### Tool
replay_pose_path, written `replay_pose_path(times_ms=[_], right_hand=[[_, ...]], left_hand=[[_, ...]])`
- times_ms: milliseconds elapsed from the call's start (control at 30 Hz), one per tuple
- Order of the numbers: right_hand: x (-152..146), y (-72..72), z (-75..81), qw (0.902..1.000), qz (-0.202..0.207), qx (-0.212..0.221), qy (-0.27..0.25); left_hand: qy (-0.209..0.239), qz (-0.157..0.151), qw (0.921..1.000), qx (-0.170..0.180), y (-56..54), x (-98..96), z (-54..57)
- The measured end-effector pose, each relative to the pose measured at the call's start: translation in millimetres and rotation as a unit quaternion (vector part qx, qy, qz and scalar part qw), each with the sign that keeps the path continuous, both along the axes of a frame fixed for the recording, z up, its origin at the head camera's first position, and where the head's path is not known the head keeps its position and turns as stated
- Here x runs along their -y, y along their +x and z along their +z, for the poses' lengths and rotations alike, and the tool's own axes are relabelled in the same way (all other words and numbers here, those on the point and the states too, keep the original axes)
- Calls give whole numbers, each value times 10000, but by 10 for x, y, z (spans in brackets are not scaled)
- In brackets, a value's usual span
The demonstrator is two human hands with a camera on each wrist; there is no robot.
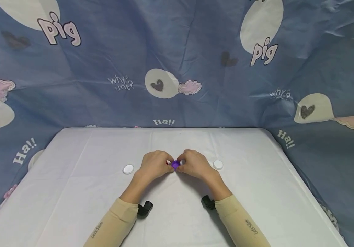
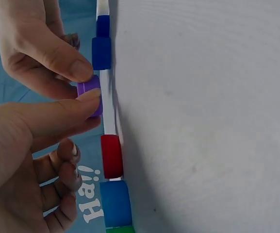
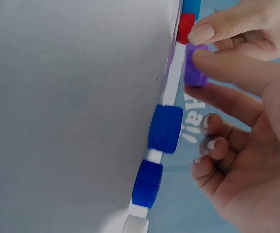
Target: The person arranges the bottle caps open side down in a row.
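Observation:
Both hands meet at the middle of the white table around a small purple cap, which looks like a bottle cap with its hollow side up. My left hand pinches its left side between thumb and fingers. From the other side, my right hand pinches it too, as the right wrist view shows. The cap seems slightly above the cloth. Close to the left hand stands a red cap, mostly hidden in the head view. Two dark blue caps stand on the right hand's side.
Beyond the red cap are a light blue cap and a green cap. One white cap lies left of the hands, another white cap right. A blue printed curtain hangs behind the table.

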State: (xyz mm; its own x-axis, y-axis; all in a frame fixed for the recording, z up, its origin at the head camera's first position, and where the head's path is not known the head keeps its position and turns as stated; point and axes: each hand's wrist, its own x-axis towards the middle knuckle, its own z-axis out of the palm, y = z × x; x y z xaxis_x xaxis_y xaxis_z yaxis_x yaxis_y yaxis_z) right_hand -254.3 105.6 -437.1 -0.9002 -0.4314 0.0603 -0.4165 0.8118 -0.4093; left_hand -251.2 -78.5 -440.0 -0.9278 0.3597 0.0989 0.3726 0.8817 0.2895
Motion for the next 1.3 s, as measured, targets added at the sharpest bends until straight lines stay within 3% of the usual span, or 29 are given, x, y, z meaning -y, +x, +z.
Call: replay_pose_path(times_ms=[167,300,500,633,933,1300], right_hand=[[-67,-34,-8,9976,-78,427,-537],[-125,-69,-34,9886,-38,942,-1173],[-214,-99,-25,9680,-40,1679,-1865],[-259,-108,7,9651,-87,1799,-1899],[-259,-121,18,9694,-143,1594,-1859],[-214,-99,40,9866,58,479,-1560]], left_hand=[[81,-84,9999,2,1,0,34],[26,-184,9997,-149,4,0,62],[-201,-373,9937,-1036,-9,16,60],[-363,-466,9866,-1523,-3,27,68],[-378,-485,9865,-1515,8,42,84],[61,-143,9974,-700,-42,82,83]])
